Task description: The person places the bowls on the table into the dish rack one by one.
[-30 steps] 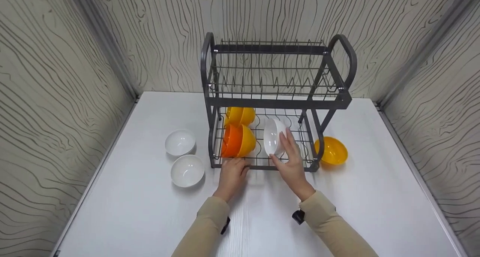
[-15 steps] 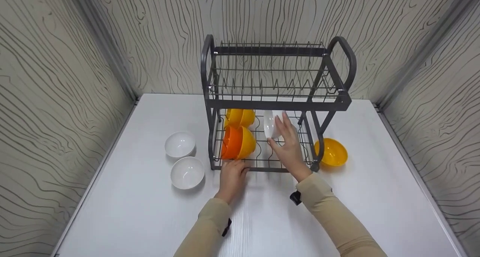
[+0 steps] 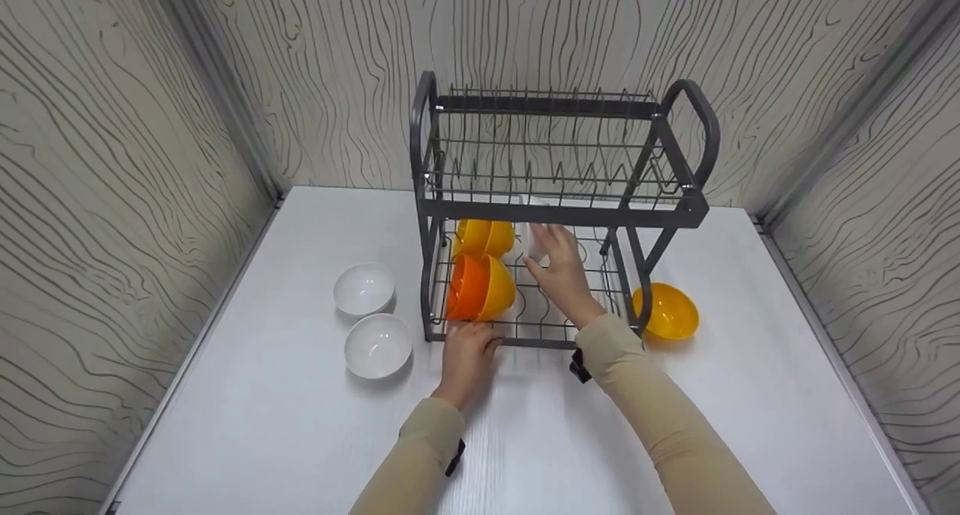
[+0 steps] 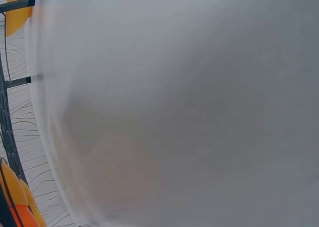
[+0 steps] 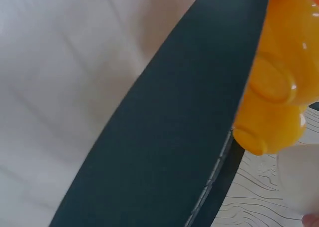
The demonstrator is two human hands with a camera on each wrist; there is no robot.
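Note:
My right hand (image 3: pixel 559 271) reaches into the lower tier of the dark dish rack (image 3: pixel 540 342) and holds a white bowl (image 3: pixel 531 243) on its side. The upper tier's front rail hides part of that bowl. In the right wrist view the same white bowl (image 5: pixel 299 177) shows at the lower right with a fingertip on it. My left hand (image 3: pixel 466 357) grips the rack's front rail. Right behind it, an orange bowl (image 3: pixel 466 290) and a yellow bowl (image 3: pixel 499 290) stand on edge, nested. Farther back, yellow bowls (image 3: pixel 484 237) stand the same way.
Two white bowls (image 3: pixel 364 290) (image 3: pixel 378 346) sit upright on the white table (image 3: pixel 247 395), left of the rack. A yellow bowl (image 3: pixel 667 312) lies by the rack's right front leg. The upper wire tier overhangs the lower one. Patterned walls (image 3: pixel 345 64) enclose the table.
My right hand has carried the white bowl from the front of the lower tier toward the back, beneath the upper tier. The left hand stays at the front rail.

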